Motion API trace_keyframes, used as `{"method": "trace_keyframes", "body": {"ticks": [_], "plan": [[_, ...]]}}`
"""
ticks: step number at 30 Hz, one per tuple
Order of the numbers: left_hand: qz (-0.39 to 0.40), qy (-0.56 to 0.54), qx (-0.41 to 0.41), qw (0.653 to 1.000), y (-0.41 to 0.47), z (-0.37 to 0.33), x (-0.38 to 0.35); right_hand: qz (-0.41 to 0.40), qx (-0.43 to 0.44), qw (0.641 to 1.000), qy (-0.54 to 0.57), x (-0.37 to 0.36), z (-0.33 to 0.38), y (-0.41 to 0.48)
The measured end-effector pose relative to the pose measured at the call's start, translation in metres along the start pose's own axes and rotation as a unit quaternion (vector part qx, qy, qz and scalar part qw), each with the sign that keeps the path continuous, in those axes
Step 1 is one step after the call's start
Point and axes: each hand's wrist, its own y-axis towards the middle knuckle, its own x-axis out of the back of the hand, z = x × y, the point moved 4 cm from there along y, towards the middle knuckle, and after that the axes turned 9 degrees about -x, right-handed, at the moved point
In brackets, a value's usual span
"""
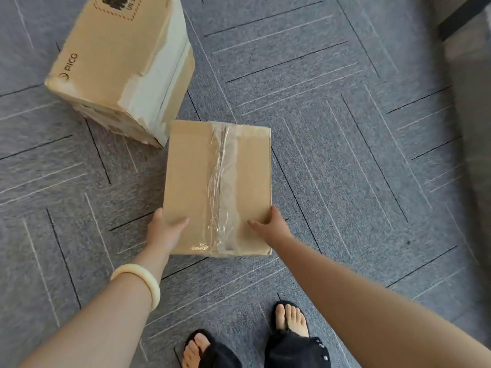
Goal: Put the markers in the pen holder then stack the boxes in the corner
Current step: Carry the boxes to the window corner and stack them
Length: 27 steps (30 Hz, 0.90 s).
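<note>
Two sandalled feet [291, 318] stand on the grey carpet floor [345, 155] at the near edge of view. Left hand [166, 229] with a pale bangle [138, 282] clasps the small box [218, 187] at its near left side, thumb on top; its other fingers are hidden. Right hand [271, 224] grips the near right side likewise. Whether the box is lifted cannot be told. Beyond, far left, the larger taped box [119, 67] sits on the floor.

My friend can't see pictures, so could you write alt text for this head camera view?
Two bare hands, left hand and right hand, grip a taped box by its sides over grey carpet. A bigger box stands behind it.
</note>
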Motion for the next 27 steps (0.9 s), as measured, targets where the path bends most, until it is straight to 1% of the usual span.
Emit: {"method": "trace_keyframes", "body": {"ticks": [2,7,10,14,18,22,27], "plan": [[0.005,0.010,-0.023,1.000,-0.013,-0.014,0.006,-0.005,-0.001,1.000,0.008,0.014,0.003,-0.014],[0.056,0.013,-0.061,0.996,-0.075,-0.076,0.024,-0.023,0.004,0.998,0.064,0.071,0.004,-0.078],[0.088,0.007,-0.069,0.994,-0.123,-0.123,0.036,-0.030,0.002,0.993,0.118,0.107,-0.002,-0.132],[0.141,0.017,-0.100,0.985,-0.197,-0.191,0.046,-0.050,-0.010,0.977,0.206,0.163,-0.015,-0.214],[0.191,0.030,-0.150,0.970,-0.285,-0.261,0.046,-0.050,-0.022,0.950,0.306,0.223,-0.041,-0.298],[0.248,0.072,-0.203,0.945,-0.372,-0.319,0.038,-0.060,-0.006,0.917,0.395,0.282,-0.079,-0.375],[0.305,0.120,-0.261,0.908,-0.479,-0.360,-0.005,-0.113,0.007,0.880,0.461,0.342,-0.152,-0.465]]}}
